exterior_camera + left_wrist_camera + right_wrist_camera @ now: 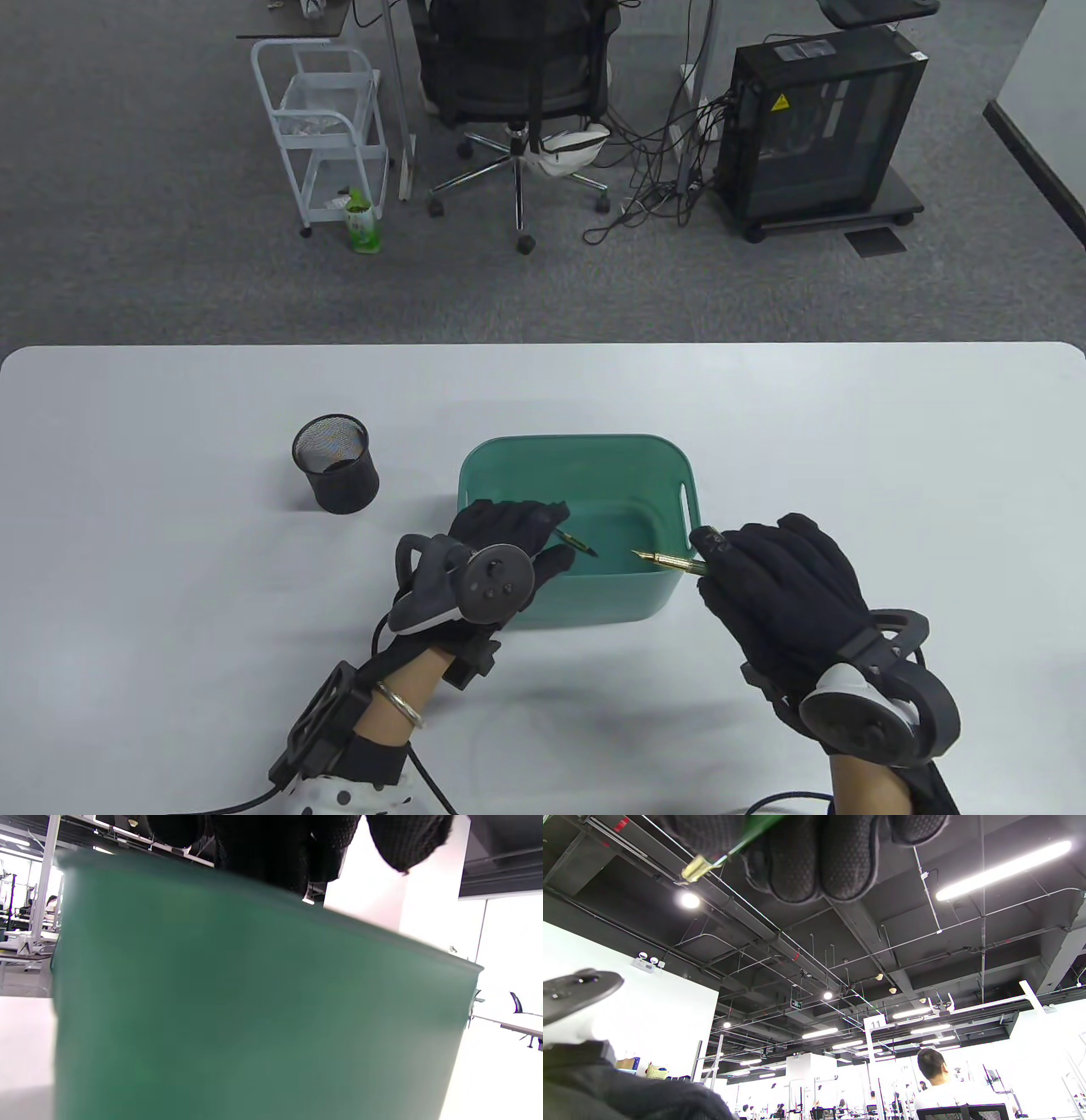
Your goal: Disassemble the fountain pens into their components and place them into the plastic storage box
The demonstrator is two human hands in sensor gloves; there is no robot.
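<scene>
A green plastic storage box (pixel 579 440) stands mid-table. My left hand (pixel 556 539) hovers over its near-left corner and pinches a short dark pen part (pixel 579 544) with a gold tip above the box's inside. Over the near-right corner, my right hand (pixel 708 553) grips a pen section whose gold nib (pixel 666 561) points left over the rim. In the left wrist view the box wall (pixel 254 1005) fills the frame below the gloved fingers (pixel 275 853). The right wrist view shows curled fingers (pixel 818 853) around a green piece with a gold end (pixel 698 868).
A black mesh pen cup (pixel 335 463) stands left of the box. The white table (pixel 848 441) stretches wide on both sides. Beyond its far edge are an office chair (pixel 517 76), a white cart (pixel 327 127) and a computer tower (pixel 819 127).
</scene>
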